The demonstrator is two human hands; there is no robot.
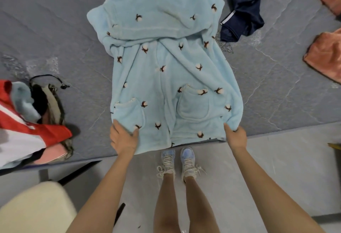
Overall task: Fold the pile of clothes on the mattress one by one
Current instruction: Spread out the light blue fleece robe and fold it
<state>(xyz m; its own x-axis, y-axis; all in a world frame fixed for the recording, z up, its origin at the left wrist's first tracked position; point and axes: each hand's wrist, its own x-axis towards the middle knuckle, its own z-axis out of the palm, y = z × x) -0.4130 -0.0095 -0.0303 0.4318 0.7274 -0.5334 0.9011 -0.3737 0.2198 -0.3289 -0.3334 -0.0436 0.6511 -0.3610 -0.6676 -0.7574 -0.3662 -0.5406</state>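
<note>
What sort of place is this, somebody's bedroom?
Probably a plain room set up for sorting laundry, perhaps a bedroom. A bare grey mattress fills most of the view, a blue robe is spread on it with a pile of clothes to its left, and the floor is plain grey.

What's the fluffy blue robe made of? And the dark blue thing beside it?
The blue robe looks like plush fleece: thick, fuzzy, matte, with soft rounded folds. The navy garment looks like a smooth, slightly shiny synthetic, perhaps sportswear fabric: thin flat creases, white stripes. Sight alone can't confirm either.
</note>
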